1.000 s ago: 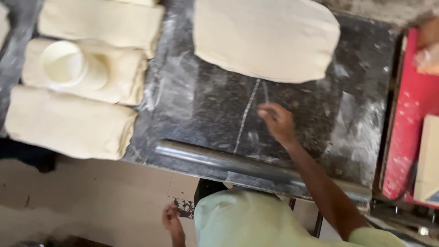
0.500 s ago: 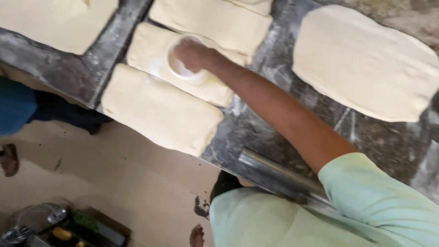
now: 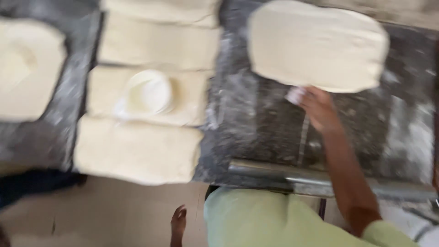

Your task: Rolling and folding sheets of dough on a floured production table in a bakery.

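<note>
we had our right hand (image 3: pixel 320 107) out over the dark, floured stone counter (image 3: pixel 256 132), its fingers curled about something small and pale that showed at the fingertips, right at the near edge of the rolled-out dough sheet (image 3: pixel 318 45) lying toward the counter's far right. what that pale thing was we could not tell; it may have been a pinch of flour or a bit of dough, and the blur hid how tightly the fingers were closed. to do this well, we judged, the hand should stay low and move evenly along the sheet's edge, so that nothing tore or stuck to the stone. our left hand was not in view at all. toward the counter's left side lay folded dough slabs (image 3: pixel 137 151) in a column, and a round white cup (image 3: pixel 148 93) sat on the middle one. the steel rail (image 3: pixel 274 171) ran along the near edge. the whole picture was smeared by motion, the far slabs were cut off at the top, and our own green shirt (image 3: pixel 274 222) covered what lay below the rail.
</note>
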